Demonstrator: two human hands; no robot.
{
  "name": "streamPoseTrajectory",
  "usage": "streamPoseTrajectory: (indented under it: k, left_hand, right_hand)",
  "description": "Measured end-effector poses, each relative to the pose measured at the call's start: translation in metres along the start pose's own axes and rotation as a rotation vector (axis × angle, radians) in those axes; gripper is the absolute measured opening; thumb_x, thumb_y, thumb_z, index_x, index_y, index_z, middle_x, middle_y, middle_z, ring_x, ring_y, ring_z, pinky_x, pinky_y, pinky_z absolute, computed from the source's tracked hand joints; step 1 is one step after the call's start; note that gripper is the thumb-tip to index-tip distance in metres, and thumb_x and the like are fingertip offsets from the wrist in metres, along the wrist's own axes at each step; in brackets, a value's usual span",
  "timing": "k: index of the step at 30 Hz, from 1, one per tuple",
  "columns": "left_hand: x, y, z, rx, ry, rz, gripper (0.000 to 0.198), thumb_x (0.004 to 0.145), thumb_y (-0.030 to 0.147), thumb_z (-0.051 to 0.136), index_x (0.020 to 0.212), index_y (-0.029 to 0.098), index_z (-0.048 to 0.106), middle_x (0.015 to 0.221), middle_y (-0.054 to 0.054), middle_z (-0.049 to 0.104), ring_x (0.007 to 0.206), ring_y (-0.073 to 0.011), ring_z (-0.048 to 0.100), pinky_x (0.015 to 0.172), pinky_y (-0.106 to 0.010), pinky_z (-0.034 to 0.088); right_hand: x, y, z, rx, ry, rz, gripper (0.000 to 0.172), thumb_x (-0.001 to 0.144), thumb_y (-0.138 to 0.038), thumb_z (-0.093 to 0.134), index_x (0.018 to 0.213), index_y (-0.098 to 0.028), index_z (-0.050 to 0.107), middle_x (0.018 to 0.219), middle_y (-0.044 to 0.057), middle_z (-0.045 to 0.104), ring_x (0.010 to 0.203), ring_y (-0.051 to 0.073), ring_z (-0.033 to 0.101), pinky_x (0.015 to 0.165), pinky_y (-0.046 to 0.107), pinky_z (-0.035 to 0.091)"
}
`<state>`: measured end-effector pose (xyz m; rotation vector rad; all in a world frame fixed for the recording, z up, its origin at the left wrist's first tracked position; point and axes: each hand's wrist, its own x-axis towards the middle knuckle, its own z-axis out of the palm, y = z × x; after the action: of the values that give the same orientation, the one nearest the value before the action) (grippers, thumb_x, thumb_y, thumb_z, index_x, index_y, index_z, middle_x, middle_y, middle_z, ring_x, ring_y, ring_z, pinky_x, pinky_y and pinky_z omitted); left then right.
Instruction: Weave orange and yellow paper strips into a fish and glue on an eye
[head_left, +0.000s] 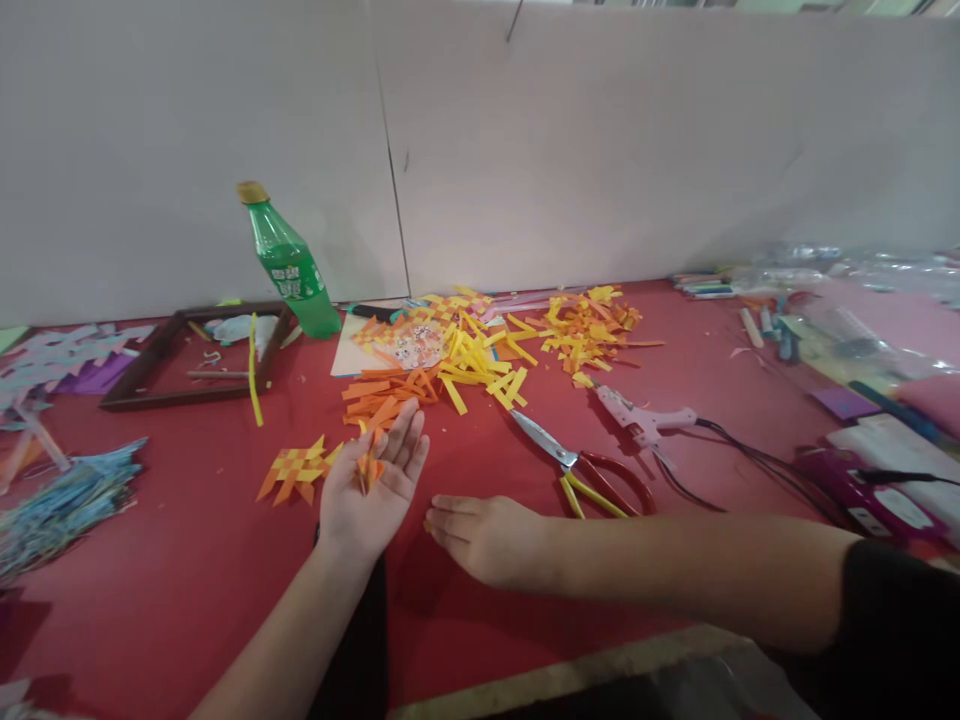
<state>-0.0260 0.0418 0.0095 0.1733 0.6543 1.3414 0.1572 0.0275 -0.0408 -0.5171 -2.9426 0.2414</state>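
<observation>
Red tabletop (217, 560); L hand (379, 500) palm-up, fingers extended, orange paper (367, 470) in palm; R hand (487, 540) nearby, fingers together, can't tell if pinching.

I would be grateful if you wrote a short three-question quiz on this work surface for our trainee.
1. Which of the person's hands is turned palm up, with a piece of orange paper in it?
2. True or false: in the picture, the green bottle stands to the left of the pink glue gun.
3. Fill in the gap: the scissors are coloured silver, red and ____.

Key:
1. The left hand.
2. True.
3. Yellow.
</observation>
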Motion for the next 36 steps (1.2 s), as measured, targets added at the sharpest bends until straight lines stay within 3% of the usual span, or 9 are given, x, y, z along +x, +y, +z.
streamPoseTrajectory:
  k: [6, 11, 14, 21, 24, 27, 30, 33, 36]
  left_hand:
    - [0.003, -0.001, -0.002, -0.036, 0.034, -0.008, 0.027, 0.085, 0.022, 0.056, 0.061, 0.018, 0.067, 0.125, -0.009, 0.071, 0.122, -0.0211, 0.063, 0.103, -0.034, 0.051]
    - [0.006, -0.002, -0.003, -0.061, 0.053, 0.011, 0.027, 0.084, 0.020, 0.055, 0.059, 0.017, 0.065, 0.123, -0.011, 0.072, 0.119, -0.0235, 0.065, 0.102, -0.036, 0.052]
    - [0.006, -0.001, -0.002, -0.080, 0.062, -0.001, 0.027, 0.084, 0.019, 0.054, 0.059, 0.016, 0.063, 0.122, -0.012, 0.072, 0.115, -0.0235, 0.067, 0.097, -0.035, 0.055]
    - [0.004, -0.001, 0.003, -0.132, 0.155, -0.004, 0.027, 0.086, 0.019, 0.053, 0.060, 0.016, 0.061, 0.110, -0.010, 0.076, 0.100, -0.0214, 0.072, 0.089, -0.036, 0.060]
    - [0.003, 0.000, 0.005, -0.147, 0.191, -0.012, 0.029, 0.087, 0.018, 0.051, 0.060, 0.016, 0.059, 0.103, -0.010, 0.077, 0.093, -0.0198, 0.074, 0.086, -0.036, 0.061]
    - [0.004, 0.000, 0.006, -0.154, 0.211, -0.017, 0.029, 0.087, 0.019, 0.050, 0.059, 0.016, 0.058, 0.098, -0.009, 0.077, 0.088, -0.0193, 0.074, 0.084, -0.036, 0.062]
    - [0.004, -0.001, 0.006, -0.165, 0.214, -0.024, 0.027, 0.086, 0.018, 0.051, 0.061, 0.016, 0.058, 0.095, -0.008, 0.077, 0.087, -0.0188, 0.074, 0.084, -0.036, 0.062]
    - [0.004, -0.001, 0.005, -0.164, 0.214, -0.028, 0.025, 0.086, 0.017, 0.052, 0.062, 0.016, 0.057, 0.093, -0.007, 0.076, 0.085, -0.0182, 0.073, 0.084, -0.036, 0.062]
    - [0.003, -0.002, 0.005, -0.155, 0.217, -0.029, 0.024, 0.086, 0.016, 0.053, 0.062, 0.016, 0.057, 0.092, -0.007, 0.076, 0.083, -0.0176, 0.073, 0.083, -0.035, 0.062]
  right_hand:
    - [0.004, 0.006, 0.002, 0.133, 0.045, 0.057, 0.031, 0.099, -0.011, 0.041, 0.111, -0.009, 0.070, 0.108, 0.015, 0.074, 0.109, 0.022, 0.067, 0.087, 0.033, 0.059]
    - [0.010, 0.020, -0.005, 0.343, 0.080, 0.113, 0.019, 0.093, -0.013, 0.057, 0.100, -0.017, 0.074, 0.105, 0.007, 0.077, 0.097, 0.016, 0.070, 0.093, 0.030, 0.054]
    - [0.012, 0.030, -0.009, 0.479, 0.127, 0.239, 0.022, 0.089, -0.010, 0.059, 0.095, -0.021, 0.077, 0.103, 0.001, 0.078, 0.094, 0.015, 0.072, 0.092, 0.026, 0.054]
    - [0.009, 0.046, -0.020, 0.694, 0.220, 0.594, 0.023, 0.088, -0.021, 0.059, 0.097, -0.016, 0.079, 0.079, 0.001, 0.079, 0.068, 0.012, 0.074, 0.061, 0.018, 0.057]
    - [-0.001, 0.075, -0.040, 0.637, 0.317, 0.753, 0.023, 0.086, -0.028, 0.062, 0.097, -0.017, 0.079, 0.082, 0.004, 0.079, 0.069, 0.014, 0.073, 0.066, 0.022, 0.058]
    - [-0.022, 0.126, -0.070, 0.448, 0.446, 0.963, 0.032, 0.091, -0.033, 0.057, 0.111, -0.017, 0.075, 0.099, 0.006, 0.078, 0.080, 0.016, 0.073, 0.073, 0.027, 0.058]
    - [-0.048, 0.181, -0.096, 0.204, 0.495, 1.144, 0.036, 0.097, -0.028, 0.046, 0.120, -0.014, 0.070, 0.101, 0.008, 0.076, 0.084, 0.020, 0.071, 0.076, 0.034, 0.057]
    - [-0.069, 0.221, -0.110, 0.044, 0.407, 1.196, 0.030, 0.098, -0.031, 0.054, 0.120, -0.014, 0.064, 0.119, 0.010, 0.067, 0.102, 0.023, 0.066, 0.087, 0.040, 0.056]
    - [-0.081, 0.244, -0.112, -0.042, 0.252, 1.179, 0.035, 0.095, -0.036, 0.060, 0.125, -0.017, 0.058, 0.127, 0.009, 0.060, 0.107, 0.022, 0.062, 0.090, 0.043, 0.055]
